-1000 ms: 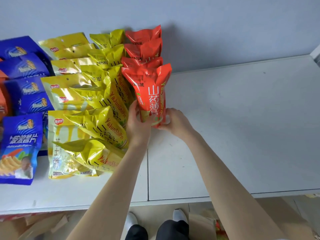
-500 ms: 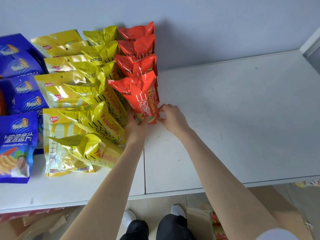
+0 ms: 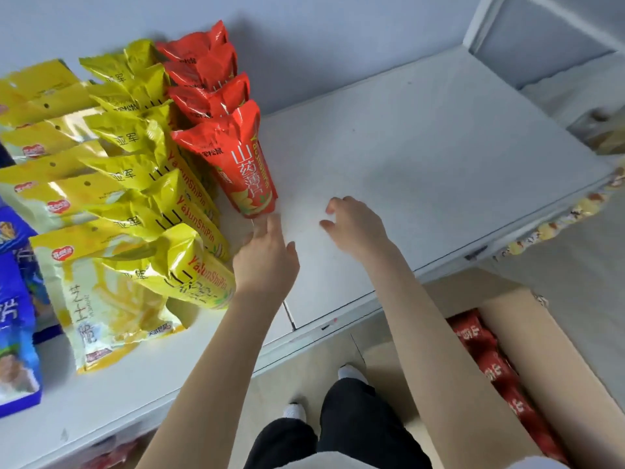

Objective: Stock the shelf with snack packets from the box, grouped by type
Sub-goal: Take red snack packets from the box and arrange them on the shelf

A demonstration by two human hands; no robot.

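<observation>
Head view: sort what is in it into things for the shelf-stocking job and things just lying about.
For the job:
red packets
yellow packets
blue packets
shelf
box holding more red packets
both hands, left, right, empty

Lying about:
blurred thing at far right

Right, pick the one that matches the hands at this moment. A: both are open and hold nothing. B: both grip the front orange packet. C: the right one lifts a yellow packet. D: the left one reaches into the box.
A: the left hand and right hand hover open over the shelf, just clear of the front orange packet standing by itself.
</observation>
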